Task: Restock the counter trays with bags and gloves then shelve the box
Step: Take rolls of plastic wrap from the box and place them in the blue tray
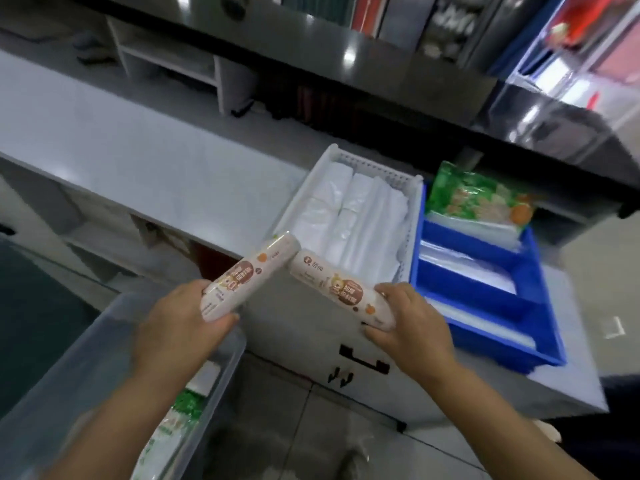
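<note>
My left hand (176,323) grips one white roll of bags with a brown label (247,275), tilted up to the right. My right hand (412,323) grips a second such roll (341,289), tilted up to the left. Both rolls are held in the air just in front of the white slotted tray (414,202), which holds folded white plastic bags (349,223). Right of it sits a blue divided tray (540,306) with clear flat packs and a green packet (481,199) at its far end. A clear plastic box (86,368) stands at the lower left with more packets inside.
The trays rest on a grey counter (138,161) above a white cabinet with a black handle (363,358). A dark glossy upper ledge (346,67) runs across behind the trays, with shelves of goods beyond. Tiled floor lies below.
</note>
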The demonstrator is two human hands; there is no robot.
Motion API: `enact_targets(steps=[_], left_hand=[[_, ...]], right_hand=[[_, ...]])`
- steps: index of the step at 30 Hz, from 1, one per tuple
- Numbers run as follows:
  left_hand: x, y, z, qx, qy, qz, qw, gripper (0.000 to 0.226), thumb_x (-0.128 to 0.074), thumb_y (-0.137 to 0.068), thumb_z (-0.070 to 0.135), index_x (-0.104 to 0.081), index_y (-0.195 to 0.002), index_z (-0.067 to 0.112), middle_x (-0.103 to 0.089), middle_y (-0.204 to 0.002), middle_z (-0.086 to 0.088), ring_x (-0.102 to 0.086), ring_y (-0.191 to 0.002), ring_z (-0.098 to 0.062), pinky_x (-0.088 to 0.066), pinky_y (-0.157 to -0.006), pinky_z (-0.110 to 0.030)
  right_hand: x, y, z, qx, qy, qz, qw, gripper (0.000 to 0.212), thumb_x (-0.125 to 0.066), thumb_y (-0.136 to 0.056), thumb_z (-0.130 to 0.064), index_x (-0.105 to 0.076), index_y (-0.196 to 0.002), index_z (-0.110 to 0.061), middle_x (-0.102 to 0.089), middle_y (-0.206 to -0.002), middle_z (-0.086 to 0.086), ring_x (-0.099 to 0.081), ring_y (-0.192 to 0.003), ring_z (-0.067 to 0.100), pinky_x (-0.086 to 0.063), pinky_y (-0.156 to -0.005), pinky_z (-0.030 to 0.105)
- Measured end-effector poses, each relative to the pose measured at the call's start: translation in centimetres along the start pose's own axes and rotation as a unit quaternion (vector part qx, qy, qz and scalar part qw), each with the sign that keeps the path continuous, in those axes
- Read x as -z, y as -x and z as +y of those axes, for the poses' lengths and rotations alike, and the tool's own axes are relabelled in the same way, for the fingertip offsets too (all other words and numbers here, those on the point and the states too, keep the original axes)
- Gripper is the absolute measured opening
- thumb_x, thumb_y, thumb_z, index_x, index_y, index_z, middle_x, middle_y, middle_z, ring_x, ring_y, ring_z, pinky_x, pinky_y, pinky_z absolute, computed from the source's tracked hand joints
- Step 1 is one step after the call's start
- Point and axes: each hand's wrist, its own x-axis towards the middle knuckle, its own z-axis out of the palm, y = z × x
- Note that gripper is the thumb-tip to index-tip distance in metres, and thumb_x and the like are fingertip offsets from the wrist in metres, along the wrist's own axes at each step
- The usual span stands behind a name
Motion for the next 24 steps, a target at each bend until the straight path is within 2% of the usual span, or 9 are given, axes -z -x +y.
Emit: enact_targets(steps=[3, 7, 12, 16, 21, 24], left_hand=[[-3.2, 0.2, 5.8, -0.030, 0.012, -0.018, 0.999, 0.030, -0.075, -0.070, 0.036, -0.058, -0.093, 0.032, -0.059, -0.084, 0.006, -0.058, -0.073, -0.018, -0.044, -0.057, -0.030], [-7.1, 0.5, 12.3, -0.057, -0.002, -0.010, 0.998, 0.034, -0.075, -0.066, 0.039, -0.058, -0.094, 0.032, -0.059, -0.083, 0.006, -0.056, -0.074, -0.019, -0.040, -0.057, -0.030], [-10.5, 0.9, 17.5, -0.064, -0.015, 0.010, 0.998, 0.033, -0.075, -0.067, 0.041, -0.056, -0.093, 0.034, -0.060, -0.080, 0.008, -0.056, -0.071, -0.015, -0.037, -0.052, -0.026], [-12.4, 1.3, 19.9, -0.043, -0.029, 0.024, 0.998, 0.035, -0.075, -0.069, 0.041, -0.057, -0.097, 0.031, -0.059, -0.081, 0.007, -0.055, -0.071, -0.016, -0.037, -0.050, -0.024], [-13.5, 1.7, 21.3, -0.012, -0.042, 0.028, 0.999, 0.037, -0.075, -0.069, 0.044, -0.055, -0.099, 0.033, -0.057, -0.082, 0.009, -0.054, -0.074, -0.015, -0.041, -0.053, -0.025], [-13.4, 1.5, 21.7, -0.008, -0.040, 0.033, 0.999, 0.035, -0.075, -0.068, 0.041, -0.056, -0.096, 0.033, -0.058, -0.081, 0.009, -0.055, -0.073, -0.016, -0.040, -0.053, -0.026]], right_hand=[[3.3, 1.2, 6.6, -0.015, -0.012, 0.031, 0.999, 0.057, -0.078, -0.063, -0.044, -0.057, -0.111, -0.023, -0.058, -0.094, -0.005, -0.050, -0.074, 0.009, -0.037, -0.052, 0.016], [6.7, 2.6, 15.6, -0.047, -0.010, 0.058, 0.997, 0.054, -0.083, -0.061, -0.039, -0.060, -0.106, -0.020, -0.063, -0.094, 0.000, -0.060, -0.075, 0.018, -0.047, -0.054, 0.025], [7.6, 2.2, 24.1, -0.044, 0.022, 0.009, 0.999, 0.055, -0.080, -0.063, -0.046, -0.061, -0.109, -0.023, -0.067, -0.100, -0.001, -0.063, -0.079, 0.018, -0.048, -0.062, 0.023], [6.6, 0.9, 26.8, 0.012, 0.047, -0.027, 0.998, 0.048, -0.077, -0.065, -0.049, -0.065, -0.104, -0.023, -0.068, -0.095, -0.003, -0.059, -0.086, 0.021, -0.047, -0.073, 0.033], [5.1, -0.7, 27.6, 0.041, 0.054, -0.068, 0.995, 0.044, -0.066, -0.075, -0.052, -0.061, -0.109, -0.024, -0.058, -0.108, -0.004, -0.052, -0.099, 0.020, -0.039, -0.086, 0.031], [4.6, -1.0, 27.9, 0.039, 0.050, -0.078, 0.995, 0.043, -0.060, -0.079, -0.053, -0.059, -0.112, -0.026, -0.056, -0.110, -0.006, -0.049, -0.100, 0.017, -0.036, -0.086, 0.029]])
